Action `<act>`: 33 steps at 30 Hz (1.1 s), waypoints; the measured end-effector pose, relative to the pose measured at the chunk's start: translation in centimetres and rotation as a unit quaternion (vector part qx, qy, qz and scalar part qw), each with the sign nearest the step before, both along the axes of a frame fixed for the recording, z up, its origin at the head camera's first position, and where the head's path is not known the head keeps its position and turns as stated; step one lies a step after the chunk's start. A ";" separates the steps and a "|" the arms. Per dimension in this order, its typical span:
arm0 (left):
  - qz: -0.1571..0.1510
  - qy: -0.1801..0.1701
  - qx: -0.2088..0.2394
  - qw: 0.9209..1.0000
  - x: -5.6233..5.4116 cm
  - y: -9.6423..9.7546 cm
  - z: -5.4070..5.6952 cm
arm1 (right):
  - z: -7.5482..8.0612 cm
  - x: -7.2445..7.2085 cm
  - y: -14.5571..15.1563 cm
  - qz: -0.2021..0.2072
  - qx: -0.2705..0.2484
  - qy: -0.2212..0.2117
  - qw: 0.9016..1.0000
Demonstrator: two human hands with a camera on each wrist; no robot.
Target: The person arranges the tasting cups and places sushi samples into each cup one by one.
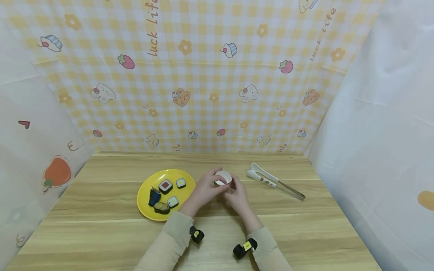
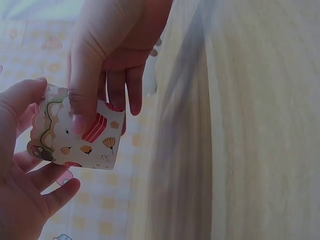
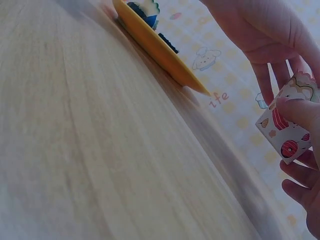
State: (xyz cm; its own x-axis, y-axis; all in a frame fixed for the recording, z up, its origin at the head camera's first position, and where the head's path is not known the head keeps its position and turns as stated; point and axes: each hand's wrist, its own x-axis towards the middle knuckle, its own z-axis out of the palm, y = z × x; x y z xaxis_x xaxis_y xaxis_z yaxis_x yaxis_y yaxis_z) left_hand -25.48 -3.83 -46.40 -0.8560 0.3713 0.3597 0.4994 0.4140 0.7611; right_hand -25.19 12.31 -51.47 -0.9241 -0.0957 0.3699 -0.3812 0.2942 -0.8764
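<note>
Both hands grip a small printed paper baking cup (image 1: 223,176), held over the table with its scalloped rim upward. My left hand (image 1: 206,188) is on its left side; my right hand (image 1: 239,197) is on the right. In the left wrist view, the right thumb presses flat on the near face of the cup (image 2: 100,140), while the left hand (image 2: 20,185) has its thumb at the rim. The right wrist view shows red patterns on the cup (image 3: 287,122) and the right hand (image 3: 310,180) beside it. The cup's inside is mostly hidden.
Left of the hands lies a yellow plate (image 1: 144,205) carrying several sushi pieces (image 1: 165,186). White tongs with metal arms (image 1: 271,178) lie on the right. A checked cloth (image 1: 203,113) hangs behind the wooden table (image 1: 101,226).
</note>
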 end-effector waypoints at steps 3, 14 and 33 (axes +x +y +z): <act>0.004 -0.003 -0.007 1.000 0.1 0.2 -0.1 | 0.0 0.2 0.1 0.005 -0.001 0.001 1.000; 0.000 -0.009 -0.009 1.000 0.5 0.2 0.0 | 0.1 0.6 0.9 0.004 0.019 -0.009 1.000; -0.009 0.010 -0.020 1.000 0.9 0.4 0.7 | 0.3 1.0 1.5 0.003 0.020 -0.029 0.999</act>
State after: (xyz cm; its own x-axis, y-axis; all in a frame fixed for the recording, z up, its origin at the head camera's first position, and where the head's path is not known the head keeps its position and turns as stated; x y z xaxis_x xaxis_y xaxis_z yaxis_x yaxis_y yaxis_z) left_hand -24.55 -3.43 -45.70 -0.8415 0.4021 0.3607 0.5223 0.4350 0.7335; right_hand -24.19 13.81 -51.12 -0.9431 -0.1149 0.3119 -0.3324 0.3281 -0.8843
